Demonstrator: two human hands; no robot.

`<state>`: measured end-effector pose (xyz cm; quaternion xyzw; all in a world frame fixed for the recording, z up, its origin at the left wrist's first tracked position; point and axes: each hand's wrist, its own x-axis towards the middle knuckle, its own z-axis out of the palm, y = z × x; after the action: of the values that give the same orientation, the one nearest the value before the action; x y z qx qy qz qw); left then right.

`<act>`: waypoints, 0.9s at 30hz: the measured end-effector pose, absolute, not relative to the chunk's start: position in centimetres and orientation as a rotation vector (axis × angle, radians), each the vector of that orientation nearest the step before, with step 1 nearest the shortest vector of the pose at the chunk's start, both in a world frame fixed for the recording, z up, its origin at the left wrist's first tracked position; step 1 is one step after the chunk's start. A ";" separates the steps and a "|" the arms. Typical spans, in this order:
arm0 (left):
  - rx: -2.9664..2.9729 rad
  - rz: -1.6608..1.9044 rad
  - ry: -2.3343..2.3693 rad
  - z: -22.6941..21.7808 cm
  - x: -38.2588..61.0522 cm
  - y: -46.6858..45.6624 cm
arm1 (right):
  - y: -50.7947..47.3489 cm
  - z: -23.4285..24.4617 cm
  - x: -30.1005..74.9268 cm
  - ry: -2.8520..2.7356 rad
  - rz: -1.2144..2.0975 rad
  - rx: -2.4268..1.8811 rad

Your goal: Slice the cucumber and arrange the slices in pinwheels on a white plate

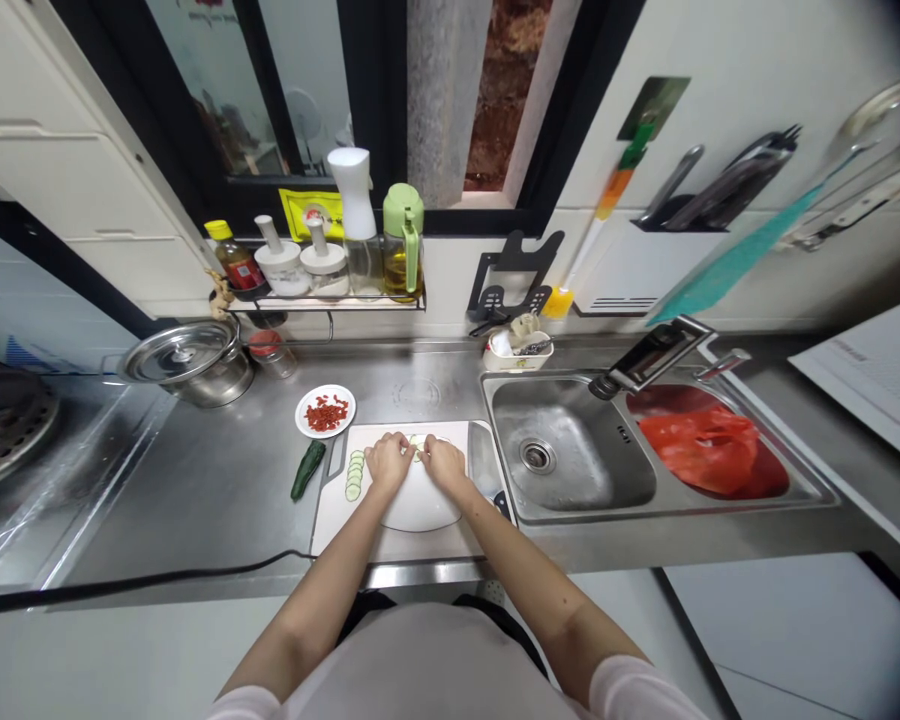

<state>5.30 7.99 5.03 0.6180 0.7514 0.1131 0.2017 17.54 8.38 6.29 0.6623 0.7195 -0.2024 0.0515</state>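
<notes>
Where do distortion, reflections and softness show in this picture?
Head view: the window frame leans, distorted; the counter shows soft reflections; the teal utensil looks stretched; the upper right corner darkens; detail around the left hand and right hand is soft.

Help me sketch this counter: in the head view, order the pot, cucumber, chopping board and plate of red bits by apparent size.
1. Chopping board, partly covered
2. Pot
3. Plate of red bits
4. Cucumber

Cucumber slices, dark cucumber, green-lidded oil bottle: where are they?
Cucumber slices (354, 476): head view, row's middle.
Dark cucumber (308, 470): head view, middle of skin.
Green-lidded oil bottle (395, 246): head view, clear body.
</notes>
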 end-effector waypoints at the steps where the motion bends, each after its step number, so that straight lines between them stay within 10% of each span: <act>1: 1.728 0.321 2.096 5.0 5.3 8.0 | 8.3 6.2 17.5 2.208 -0.620 2.011; 27: 1.683 0.433 2.069 4.3 5.1 8.2 | 6.7 5.6 19.0 2.391 -0.709 2.169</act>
<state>5.06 8.21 4.28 0.6078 0.7474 0.1564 0.2180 18.99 6.66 5.56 0.6540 0.7210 -0.2139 -0.0820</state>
